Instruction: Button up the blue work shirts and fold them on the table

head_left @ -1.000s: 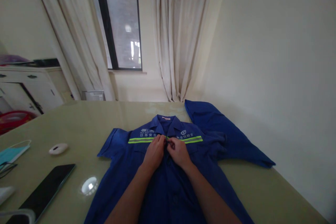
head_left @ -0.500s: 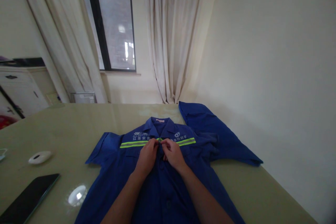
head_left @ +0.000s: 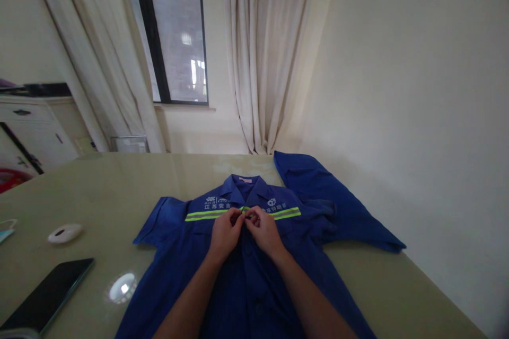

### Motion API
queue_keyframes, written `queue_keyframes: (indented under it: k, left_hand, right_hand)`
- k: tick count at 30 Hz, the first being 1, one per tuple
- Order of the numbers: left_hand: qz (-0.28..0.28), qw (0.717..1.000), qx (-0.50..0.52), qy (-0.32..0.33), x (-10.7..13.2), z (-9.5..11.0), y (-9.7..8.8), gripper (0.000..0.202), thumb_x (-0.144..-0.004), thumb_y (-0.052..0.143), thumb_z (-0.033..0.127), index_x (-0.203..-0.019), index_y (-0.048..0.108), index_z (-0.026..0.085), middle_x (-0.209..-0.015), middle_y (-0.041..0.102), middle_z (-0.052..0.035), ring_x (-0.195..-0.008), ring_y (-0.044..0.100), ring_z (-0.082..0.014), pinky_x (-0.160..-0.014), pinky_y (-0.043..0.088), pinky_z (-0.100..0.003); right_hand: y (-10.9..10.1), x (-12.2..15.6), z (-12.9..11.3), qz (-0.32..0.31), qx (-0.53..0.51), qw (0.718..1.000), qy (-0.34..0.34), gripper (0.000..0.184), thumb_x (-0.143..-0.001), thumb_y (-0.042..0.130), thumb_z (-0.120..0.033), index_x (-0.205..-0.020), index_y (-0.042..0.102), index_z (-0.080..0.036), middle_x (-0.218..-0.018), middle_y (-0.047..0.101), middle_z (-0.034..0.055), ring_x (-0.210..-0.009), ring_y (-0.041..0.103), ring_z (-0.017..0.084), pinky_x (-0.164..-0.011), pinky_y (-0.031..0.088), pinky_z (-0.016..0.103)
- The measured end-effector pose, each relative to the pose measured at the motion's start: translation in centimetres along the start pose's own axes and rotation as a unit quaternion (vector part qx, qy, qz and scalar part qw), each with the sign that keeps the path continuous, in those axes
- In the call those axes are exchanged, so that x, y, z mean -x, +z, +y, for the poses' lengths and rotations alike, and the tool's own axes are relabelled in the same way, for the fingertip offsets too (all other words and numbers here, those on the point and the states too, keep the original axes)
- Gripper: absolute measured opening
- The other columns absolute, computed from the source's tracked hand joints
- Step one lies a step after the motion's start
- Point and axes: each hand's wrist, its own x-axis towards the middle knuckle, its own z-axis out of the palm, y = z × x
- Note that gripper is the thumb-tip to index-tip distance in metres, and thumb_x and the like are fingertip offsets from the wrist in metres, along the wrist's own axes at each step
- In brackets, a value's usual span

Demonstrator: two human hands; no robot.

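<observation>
A blue short-sleeved work shirt [head_left: 178, 270] lies front side up, its collar pointing away from me. A yellow-green reflective stripe and white lettering cross the chest. My left hand [head_left: 226, 233] and my right hand [head_left: 263, 230] meet at the front placket, level with the stripe. Both have thumb and fingers pinched on the shirt's front edges, fingertips almost touching. Whether a button sits between them is too small to make out. Further down the placket a dark button [head_left: 259, 309] shows.
Folded blue cloth [head_left: 334, 196] lies at the shirt's right shoulder, reaching the table's right edge. On the greenish table [head_left: 119, 180], a black phone [head_left: 47, 294] and a white oval object [head_left: 64, 233] are at left. Curtains [head_left: 270, 53] and a window stand behind.
Both hands stay at the same place on the placket, with the fingers slightly more curled. The whole view has shifted a little, so things appear slightly further right.
</observation>
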Motion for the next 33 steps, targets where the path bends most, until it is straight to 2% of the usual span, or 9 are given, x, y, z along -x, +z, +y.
queue_keyframes:
  k: [5,10,13,20,27,33]
  left_hand:
    - [0.017,1.0,0.019,-0.002,-0.1,-0.5,0.2,0.019,-0.088,0.056,0.033,-0.09,0.07,0.021,-0.087,0.078,-0.0042,-0.082,0.073,-0.0226,-0.076,0.053,-0.033]
    - [-0.004,0.998,0.055,-0.008,-0.2,-1.0,0.3,0.018,-0.086,0.057,0.03,-0.094,0.07,0.021,-0.089,0.078,-0.004,-0.083,0.073,-0.0214,-0.078,0.055,-0.033]
    - [-0.012,0.997,0.076,-0.005,-0.2,-1.1,0.3,0.019,-0.083,0.061,0.031,-0.096,0.07,0.02,-0.09,0.078,-0.005,-0.084,0.073,-0.0218,-0.079,0.055,-0.033]
    - [0.001,0.999,0.054,-0.007,-0.4,-0.8,0.2,0.023,-0.089,0.057,0.038,-0.091,0.071,0.021,-0.089,0.078,-0.0043,-0.083,0.072,-0.0224,-0.078,0.053,-0.033]
    - [-0.012,0.997,0.077,-0.022,-0.5,-0.7,0.2,0.022,-0.087,0.058,0.037,-0.092,0.07,0.02,-0.088,0.077,-0.0039,-0.082,0.072,-0.0217,-0.075,0.053,-0.031]
    - [0.018,0.996,0.057,-0.06,-0.4,-0.8,0.8,0.015,-0.084,0.061,0.028,-0.095,0.067,0.02,-0.085,0.075,-0.0024,-0.077,0.071,-0.0186,-0.072,0.052,-0.028]
  right_hand:
    - [0.0,0.1,0.1,0.012,-0.018,1.0,0.009,0.009,-0.083,0.065,-0.028,-0.089,0.065,-0.022,-0.063,0.059,-0.0048,-0.051,0.055,0.014,-0.05,0.039,0.022]
    - [0.0,0.1,0.0,0.012,-0.015,1.0,0.003,0.009,-0.084,0.065,-0.03,-0.088,0.064,-0.022,-0.063,0.06,-0.0045,-0.052,0.055,0.014,-0.05,0.04,0.023]
    - [-0.1,0.1,-0.1,0.02,-0.006,1.0,-0.009,0.01,-0.088,0.062,-0.031,-0.087,0.065,-0.022,-0.069,0.063,-0.0019,-0.055,0.056,0.015,-0.052,0.041,0.024]
    - [-0.4,0.1,-0.5,0.047,0.068,0.993,-0.08,0.008,-0.091,0.058,-0.023,-0.086,0.064,-0.022,-0.086,0.064,0.0023,-0.076,0.06,0.018,-0.07,0.047,0.027]
    - [-0.3,0.2,-0.7,0.052,0.076,0.992,-0.082,0.011,-0.089,0.058,-0.018,-0.095,0.068,-0.021,-0.09,0.065,0.0036,-0.077,0.06,0.019,-0.07,0.048,0.028]
    - [-0.2,0.3,-0.6,0.046,0.095,0.99,-0.097,0.014,-0.09,0.053,-0.012,-0.091,0.063,-0.021,-0.092,0.064,0.0043,-0.088,0.061,0.021,-0.081,0.047,0.032]
